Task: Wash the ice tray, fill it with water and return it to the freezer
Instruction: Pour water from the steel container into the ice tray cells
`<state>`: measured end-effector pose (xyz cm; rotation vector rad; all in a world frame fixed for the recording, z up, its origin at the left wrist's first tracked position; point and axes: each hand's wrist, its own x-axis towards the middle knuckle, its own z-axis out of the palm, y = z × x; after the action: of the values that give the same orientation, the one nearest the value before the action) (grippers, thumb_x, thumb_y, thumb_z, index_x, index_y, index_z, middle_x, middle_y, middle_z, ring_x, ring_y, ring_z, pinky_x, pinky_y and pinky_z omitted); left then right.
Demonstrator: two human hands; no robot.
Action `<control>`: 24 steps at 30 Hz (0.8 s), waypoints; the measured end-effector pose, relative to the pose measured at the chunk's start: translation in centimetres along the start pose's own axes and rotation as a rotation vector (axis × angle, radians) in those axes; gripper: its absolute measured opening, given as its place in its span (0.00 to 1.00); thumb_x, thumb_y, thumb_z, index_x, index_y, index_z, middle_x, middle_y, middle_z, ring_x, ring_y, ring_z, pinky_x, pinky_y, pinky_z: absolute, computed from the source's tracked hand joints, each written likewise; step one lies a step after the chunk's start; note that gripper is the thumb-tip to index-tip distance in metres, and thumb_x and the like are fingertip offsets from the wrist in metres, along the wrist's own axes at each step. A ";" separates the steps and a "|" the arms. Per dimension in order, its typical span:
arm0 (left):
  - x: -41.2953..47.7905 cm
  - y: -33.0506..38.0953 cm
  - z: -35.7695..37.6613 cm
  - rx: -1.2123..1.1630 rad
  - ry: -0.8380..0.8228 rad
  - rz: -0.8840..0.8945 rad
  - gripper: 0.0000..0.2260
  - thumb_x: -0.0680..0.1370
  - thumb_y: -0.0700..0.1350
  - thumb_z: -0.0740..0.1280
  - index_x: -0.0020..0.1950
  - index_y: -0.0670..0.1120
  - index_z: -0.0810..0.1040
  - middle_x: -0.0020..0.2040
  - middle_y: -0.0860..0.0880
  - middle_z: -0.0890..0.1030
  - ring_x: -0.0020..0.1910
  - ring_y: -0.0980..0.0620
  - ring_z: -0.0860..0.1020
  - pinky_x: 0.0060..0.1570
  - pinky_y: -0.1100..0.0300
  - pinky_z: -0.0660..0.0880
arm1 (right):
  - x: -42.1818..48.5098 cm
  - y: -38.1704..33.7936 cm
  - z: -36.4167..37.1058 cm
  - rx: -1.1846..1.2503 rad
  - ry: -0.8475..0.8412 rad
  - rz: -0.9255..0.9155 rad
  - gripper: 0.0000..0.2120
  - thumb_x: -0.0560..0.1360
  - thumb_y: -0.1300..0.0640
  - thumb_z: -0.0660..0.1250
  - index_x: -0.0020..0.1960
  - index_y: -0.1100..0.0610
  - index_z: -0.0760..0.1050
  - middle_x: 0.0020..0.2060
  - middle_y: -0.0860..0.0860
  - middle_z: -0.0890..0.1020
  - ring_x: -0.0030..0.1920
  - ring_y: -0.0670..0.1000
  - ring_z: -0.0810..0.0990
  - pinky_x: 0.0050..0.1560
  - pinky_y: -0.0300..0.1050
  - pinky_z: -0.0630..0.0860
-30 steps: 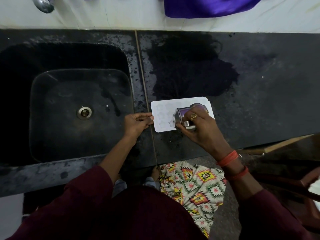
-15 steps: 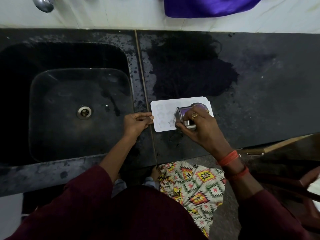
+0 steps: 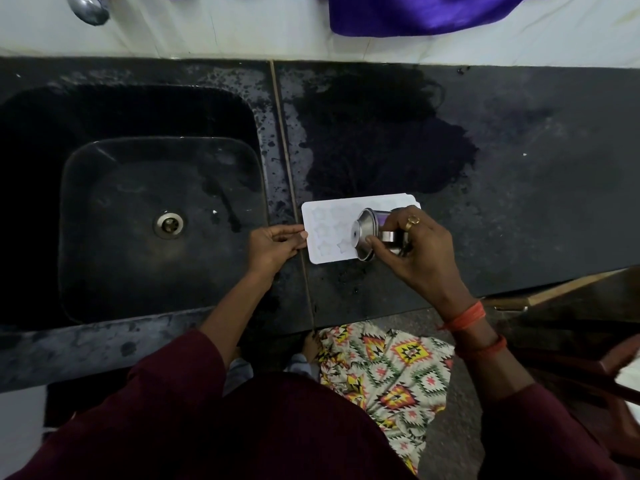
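A white ice tray (image 3: 329, 226) with star-shaped moulds lies flat on the black counter (image 3: 519, 188), just right of the sink. My left hand (image 3: 275, 245) pinches the tray's left edge. My right hand (image 3: 412, 251) grips a small steel cup (image 3: 372, 233), tipped steeply on its side over the tray's right half, mouth facing left. The hand and cup hide the tray's right part. I cannot make out water in the moulds.
A black sink (image 3: 156, 220) with a steel drain sits at the left, a tap (image 3: 88, 8) above it. A dark wet patch (image 3: 381, 143) spreads behind the tray. Purple cloth (image 3: 415, 12) hangs on the wall. A wooden chair (image 3: 588, 358) stands at the right.
The steel cup has tipped a little further over the tray and its mouth has turned more towards me. My left hand stays on the tray's edge.
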<state>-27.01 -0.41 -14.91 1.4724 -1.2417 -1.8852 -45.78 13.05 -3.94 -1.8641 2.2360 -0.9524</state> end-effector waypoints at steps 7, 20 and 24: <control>0.1 0.1 0.0 -0.008 -0.001 -0.004 0.06 0.75 0.39 0.75 0.51 0.42 0.85 0.45 0.43 0.86 0.37 0.60 0.84 0.36 0.70 0.76 | -0.2 -1.1 1.8 -0.042 -0.085 -0.144 0.10 0.74 0.55 0.74 0.42 0.61 0.76 0.41 0.55 0.78 0.46 0.59 0.78 0.46 0.50 0.75; 0.4 -0.4 -0.1 -0.018 -0.013 -0.009 0.09 0.76 0.40 0.74 0.54 0.38 0.85 0.45 0.42 0.86 0.38 0.60 0.85 0.34 0.70 0.75 | -0.1 -1.9 3.3 -0.083 -0.143 -0.252 0.09 0.75 0.57 0.74 0.43 0.60 0.76 0.42 0.55 0.78 0.41 0.55 0.76 0.42 0.46 0.72; 0.5 -0.2 0.1 -0.033 0.001 -0.042 0.07 0.76 0.39 0.73 0.52 0.40 0.85 0.43 0.44 0.86 0.37 0.60 0.84 0.33 0.70 0.74 | 0.1 -2.0 3.2 -0.143 -0.153 -0.291 0.09 0.75 0.58 0.74 0.44 0.62 0.77 0.42 0.57 0.78 0.40 0.58 0.77 0.38 0.49 0.74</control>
<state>-27.19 -0.66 -15.35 1.4931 -1.1817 -1.9223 -42.69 11.56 -5.46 -2.2862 2.0309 -0.6678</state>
